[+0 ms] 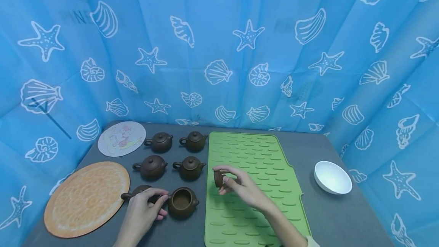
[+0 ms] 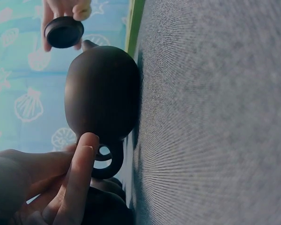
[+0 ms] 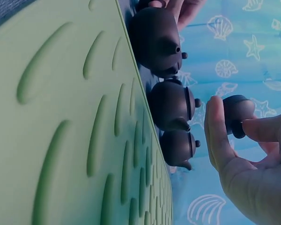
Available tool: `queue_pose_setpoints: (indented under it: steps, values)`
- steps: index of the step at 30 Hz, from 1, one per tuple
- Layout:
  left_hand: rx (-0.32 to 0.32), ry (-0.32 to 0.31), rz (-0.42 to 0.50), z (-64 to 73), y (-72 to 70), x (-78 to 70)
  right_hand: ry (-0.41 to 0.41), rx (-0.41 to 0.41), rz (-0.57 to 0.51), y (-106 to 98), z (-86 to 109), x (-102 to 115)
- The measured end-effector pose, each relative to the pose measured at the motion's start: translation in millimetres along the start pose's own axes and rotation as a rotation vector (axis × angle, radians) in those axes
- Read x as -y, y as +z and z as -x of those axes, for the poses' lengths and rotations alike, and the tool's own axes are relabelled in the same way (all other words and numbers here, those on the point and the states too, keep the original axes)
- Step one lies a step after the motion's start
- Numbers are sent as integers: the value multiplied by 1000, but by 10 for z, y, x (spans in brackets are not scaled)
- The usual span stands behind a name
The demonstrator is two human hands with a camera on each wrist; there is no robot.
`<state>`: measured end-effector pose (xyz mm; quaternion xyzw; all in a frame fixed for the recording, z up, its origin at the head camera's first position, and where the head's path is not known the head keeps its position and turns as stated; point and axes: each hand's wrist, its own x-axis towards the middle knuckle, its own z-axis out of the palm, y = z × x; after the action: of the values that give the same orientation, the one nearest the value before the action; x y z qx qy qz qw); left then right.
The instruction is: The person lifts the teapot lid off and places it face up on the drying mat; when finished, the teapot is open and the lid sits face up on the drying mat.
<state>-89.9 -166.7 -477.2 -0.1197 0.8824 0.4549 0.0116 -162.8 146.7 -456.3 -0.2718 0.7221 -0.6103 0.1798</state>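
Note:
A brown teapot without its lid (image 1: 181,202) stands on the dark table, its round opening facing up. My left hand (image 1: 143,209) pinches its handle (image 2: 113,164) between thumb and fingers. Over the left edge of the green mat (image 1: 253,186), my right hand (image 1: 241,186) holds a brown teapot lid (image 1: 218,178) by thumb and fingers. The lid is tilted on its side, with its hollow underside (image 2: 64,33) turned to the left wrist view. Another brown teapot (image 1: 138,190) is partly hidden behind my left hand.
Several lidded teapots (image 1: 153,167) stand in two columns behind my left hand. A round orange placemat (image 1: 87,199) and a round pale drawing (image 1: 121,138) lie at the left. A white bowl (image 1: 332,177) sits at the right. A blue shell-print curtain (image 1: 219,48) encloses the table.

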Motion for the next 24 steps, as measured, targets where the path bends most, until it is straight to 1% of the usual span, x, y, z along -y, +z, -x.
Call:
queue_pose_setpoints:
  steps: [2,4,13,17,22,24]
  values:
    - [-2,1,-1,2,0,0,6,-4,-30,-17,2,-9]
    - [-3,3,-3,4,-1,-1,9,-13,-32,-29,4,-14]
    - [1,4,-11,-6,0,5,81,-52,17,-70,4,-56]
    - [6,-1,-10,-16,0,12,104,-32,23,-95,3,-99]
    - [15,-12,-12,-21,2,10,141,7,-4,-100,10,-149]
    - [15,-7,-10,-23,1,11,158,16,-8,-100,13,-161]
